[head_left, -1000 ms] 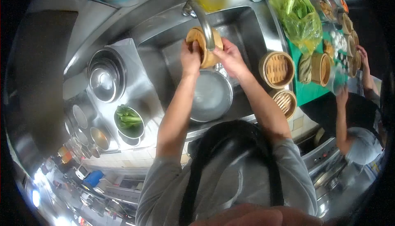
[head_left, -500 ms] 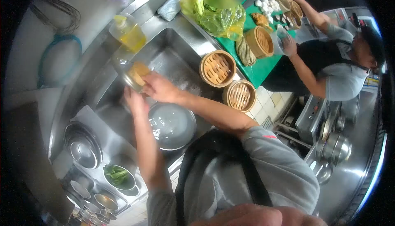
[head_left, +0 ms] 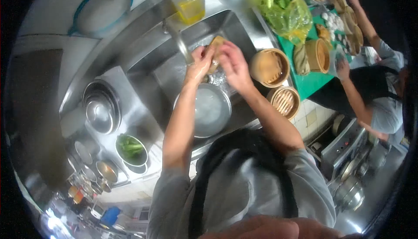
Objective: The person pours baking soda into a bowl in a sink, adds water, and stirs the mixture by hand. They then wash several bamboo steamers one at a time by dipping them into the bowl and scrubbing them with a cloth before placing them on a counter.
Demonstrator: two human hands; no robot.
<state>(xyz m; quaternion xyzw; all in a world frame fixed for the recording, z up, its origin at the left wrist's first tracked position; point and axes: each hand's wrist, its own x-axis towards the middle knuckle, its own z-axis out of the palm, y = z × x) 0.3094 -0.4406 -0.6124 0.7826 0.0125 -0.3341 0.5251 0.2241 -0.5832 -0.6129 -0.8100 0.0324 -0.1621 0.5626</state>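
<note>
I'm looking down into the sink (head_left: pixel 244 28) and both hands are up under the faucet (head_left: pixel 178 43), closed on a small bamboo steamer (head_left: pixel 216 46). My left hand (head_left: pixel 199 64) clasps it from the faucet side, fingers wrapped up against its wall; my right hand (head_left: pixel 230 63) covers it from the other side, so the steamer sits squeezed between the two palms and only its top edge peeks out above the fingers. Most of it is hidden, and I can't tell which way it is turned or what is inside. Directly below the hands, nearer me in the sink, a round metal basin (head_left: pixel 209 110) lies with water or foam in it; the surface is too blurred to say which. Beyond the faucet, on the sink's back ledge, stands a bottle of yellow liquid (head_left: pixel 188 2). To the right of the sink two more bamboo steamers (head_left: pixel 270 67) rest on the rim, one nearer me than the other. Further right a green board (head_left: pixel 311 84) carries more baskets, and another person's hand (head_left: pixel 342 69) is over it, their body cut off by the frame edge. Left of the sink are stacked steel bowls (head_left: pixel 100 106) and a pot of greens (head_left: pixel 130 148).
</note>
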